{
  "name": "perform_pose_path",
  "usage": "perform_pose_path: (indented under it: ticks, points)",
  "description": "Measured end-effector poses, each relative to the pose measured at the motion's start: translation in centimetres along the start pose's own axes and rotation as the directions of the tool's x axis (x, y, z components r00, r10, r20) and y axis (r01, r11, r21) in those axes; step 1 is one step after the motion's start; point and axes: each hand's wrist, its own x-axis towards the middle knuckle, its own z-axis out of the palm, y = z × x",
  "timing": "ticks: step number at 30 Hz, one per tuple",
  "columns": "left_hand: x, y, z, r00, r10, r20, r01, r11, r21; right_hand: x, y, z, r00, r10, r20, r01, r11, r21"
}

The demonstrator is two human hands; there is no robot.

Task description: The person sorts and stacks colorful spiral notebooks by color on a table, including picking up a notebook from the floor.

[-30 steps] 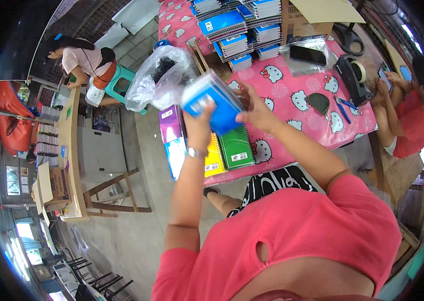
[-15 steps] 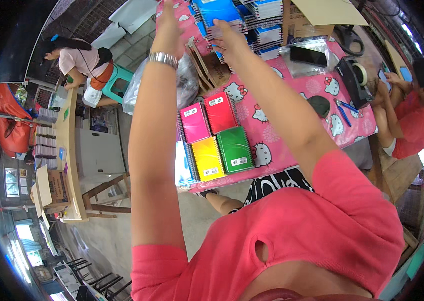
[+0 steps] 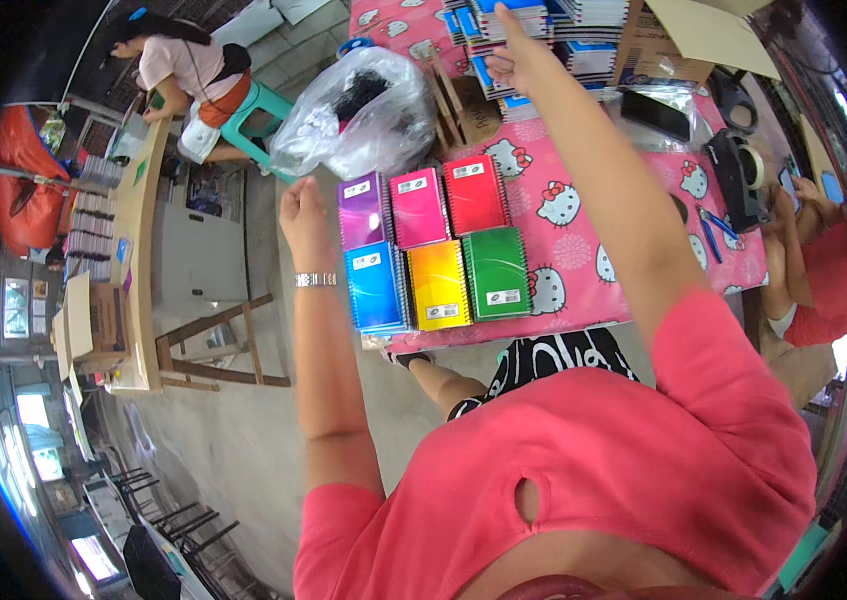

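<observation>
A pink-red short-sleeved top (image 3: 623, 450) with an oval cutout (image 3: 526, 501), lower right; black-and-white patterned bottoms (image 3: 568, 352), lower centre; silver wristband (image 3: 315, 280), centre left.

Colourful notebooks (image 3: 437, 268) on pink tablecloth (image 3: 571, 250)

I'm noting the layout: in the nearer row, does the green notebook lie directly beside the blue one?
No, the yellow notebook lies between the green notebook and the blue notebook.

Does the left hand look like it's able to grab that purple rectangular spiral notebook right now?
Probably yes. The bare left hand looks empty and is just left of the purple rectangular spiral notebook. Nothing seems to stand between them or cover the notebook.
</observation>
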Motion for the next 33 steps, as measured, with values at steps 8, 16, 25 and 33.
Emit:
perform_pose_path:
  ticks: [8, 16, 25, 33]
  points:
    - [1.1, -7.5, -1.3, 0.996, -0.073, 0.048, 0.024, 0.756, 0.654, -9.6, 14.8, 0.9, 0.878, -0.194, 0.438, 0.479, 0.346, -0.807]
    - [1.9, -8.5, -0.5, 0.996, -0.065, 0.053, 0.005, 0.670, 0.742, -10.1, 15.3, 2.1, 0.914, -0.098, 0.393, 0.396, 0.012, -0.918]
    - [1.6, -6.5, -2.7, 0.888, -0.458, 0.041, 0.460, 0.881, -0.109, -12.0, 13.1, 6.5, 0.748, -0.369, 0.552, 0.660, 0.505, -0.556]
    - [1.3, -9.3, -5.2, 0.898, -0.256, 0.358, 0.205, 0.963, 0.174, -15.7, 20.9, 7.3, 0.906, 0.135, 0.401, 0.287, 0.502, -0.816]
